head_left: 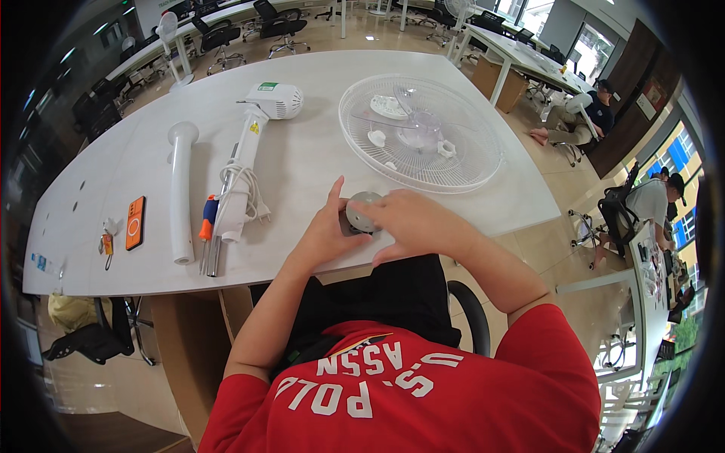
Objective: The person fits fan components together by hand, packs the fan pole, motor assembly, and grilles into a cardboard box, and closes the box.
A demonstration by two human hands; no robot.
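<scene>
Grey round part (364, 217) is sitting between the person's two hands, just by the near edge of the white counter (310, 143); whether it is resting there or being held slightly above cannot be told. Leftmost, an orange phone (135, 223) is lying flat, then a smooth white tube (182, 196). Next, a screwdriver (208, 219) with a blue-and-orange handle is lying beside the fan pole, with a white cord (240, 181) looping over it and the fan motor head (279, 101) resting at its far end. The left hand (332, 230) is curving around the part's left side, thumb and forefinger spreading wide. The right hand (411, 219) is laying its fingers over the top and right, its thumb standing apart. The part is looking stiff, probably fairly light and a little slippery on its smooth face; opposite sides of the rim are offering the surest hold. Farther right, a fan grille (362, 162) is lying flat, carrying clear blades (423, 132) and small white fittings (377, 138).
</scene>
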